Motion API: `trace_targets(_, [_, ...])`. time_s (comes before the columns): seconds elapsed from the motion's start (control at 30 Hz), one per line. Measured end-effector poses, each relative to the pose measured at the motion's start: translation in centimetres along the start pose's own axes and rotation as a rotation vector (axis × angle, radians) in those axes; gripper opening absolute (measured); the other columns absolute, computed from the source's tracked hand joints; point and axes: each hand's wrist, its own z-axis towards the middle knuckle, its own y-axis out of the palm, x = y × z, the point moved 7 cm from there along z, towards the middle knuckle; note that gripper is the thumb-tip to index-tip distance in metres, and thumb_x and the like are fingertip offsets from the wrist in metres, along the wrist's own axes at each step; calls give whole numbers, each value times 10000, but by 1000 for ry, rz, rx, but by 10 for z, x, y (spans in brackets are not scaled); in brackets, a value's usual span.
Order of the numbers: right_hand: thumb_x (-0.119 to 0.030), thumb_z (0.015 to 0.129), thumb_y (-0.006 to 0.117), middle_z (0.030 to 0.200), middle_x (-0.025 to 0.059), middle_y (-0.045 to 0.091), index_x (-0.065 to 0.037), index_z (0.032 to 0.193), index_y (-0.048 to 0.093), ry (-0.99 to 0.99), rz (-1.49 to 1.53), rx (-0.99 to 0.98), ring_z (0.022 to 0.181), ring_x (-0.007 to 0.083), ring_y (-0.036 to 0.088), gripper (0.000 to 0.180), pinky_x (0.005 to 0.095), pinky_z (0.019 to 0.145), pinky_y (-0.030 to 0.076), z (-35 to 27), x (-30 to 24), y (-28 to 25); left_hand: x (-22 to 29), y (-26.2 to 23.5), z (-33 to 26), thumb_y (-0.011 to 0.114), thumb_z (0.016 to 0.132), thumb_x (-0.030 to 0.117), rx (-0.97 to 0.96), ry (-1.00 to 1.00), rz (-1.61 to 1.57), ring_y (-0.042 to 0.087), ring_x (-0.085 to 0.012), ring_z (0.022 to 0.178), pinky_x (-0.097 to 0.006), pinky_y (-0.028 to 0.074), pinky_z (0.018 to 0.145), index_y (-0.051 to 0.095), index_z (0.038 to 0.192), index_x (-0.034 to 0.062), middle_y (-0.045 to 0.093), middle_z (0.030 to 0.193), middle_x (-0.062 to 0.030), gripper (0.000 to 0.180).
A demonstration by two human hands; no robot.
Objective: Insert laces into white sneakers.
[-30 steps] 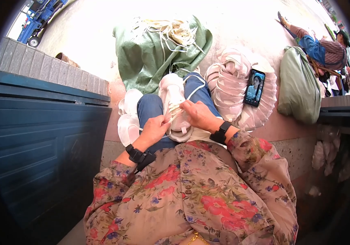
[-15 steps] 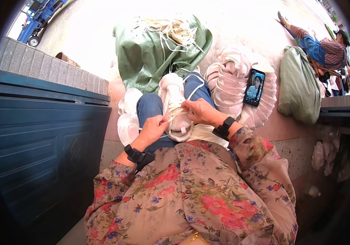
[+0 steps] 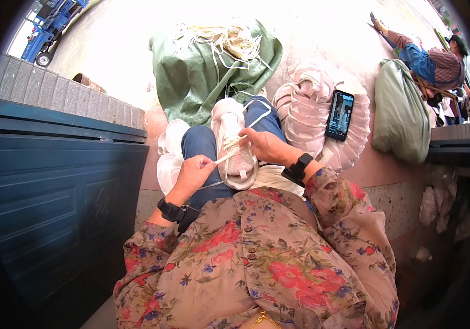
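A white sneaker (image 3: 227,116) lies between my thighs, its toe pointing away from me. My left hand (image 3: 195,171) pinches a cream shoelace (image 3: 224,158) and holds it taut, off the left side of the shoe. At the shoe's right side my right hand (image 3: 265,147) has thumb and forefinger closed at the lacing, on a stretch of the lace. Another length of lace runs loose over my right leg, beyond that hand. Fingertips partly hide the eyelets.
Ahead stands a green sack (image 3: 191,82) topped with a heap of laces (image 3: 234,44). Stacked white shoes (image 3: 307,118) lie at right, with a phone (image 3: 339,115) on them. More pale shoes (image 3: 169,170) sit at left. Farther right are a full sack (image 3: 402,118) and a seated person (image 3: 437,63).
My left hand has drawn leftward, pulling the lace out longer and straighter. The right hand has shifted slightly left against the lacing. The phone's picture has changed.
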Motion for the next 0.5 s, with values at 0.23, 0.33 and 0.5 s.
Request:
trace_targets(0.23, [72,719,416,799,143,608,-17,977,467,105,97,180,774,298,603,278,334,677,468,13,-3,-41,-9,0,-3,598,774,191,16,-18,-24,515,-86,543,-239,408,494,606,811,-20,573,610,-43,214])
trace_targets(0.33, [28,715,450,780,141,613,-33,971,475,76,55,113,754,312,598,265,368,659,461,7,-6,-22,-2,0,-3,593,778,183,54,36,-3,525,-91,534,-242,412,487,599,795,-20,576,596,-50,205])
trace_targets(0.5, [-12,727,473,741,139,593,-54,910,484,-57,-160,62,687,320,589,188,409,575,451,-1,-16,8,-1,4,-6,584,777,153,50,-44,-96,565,-158,511,-275,432,488,577,750,-20,589,576,-78,175])
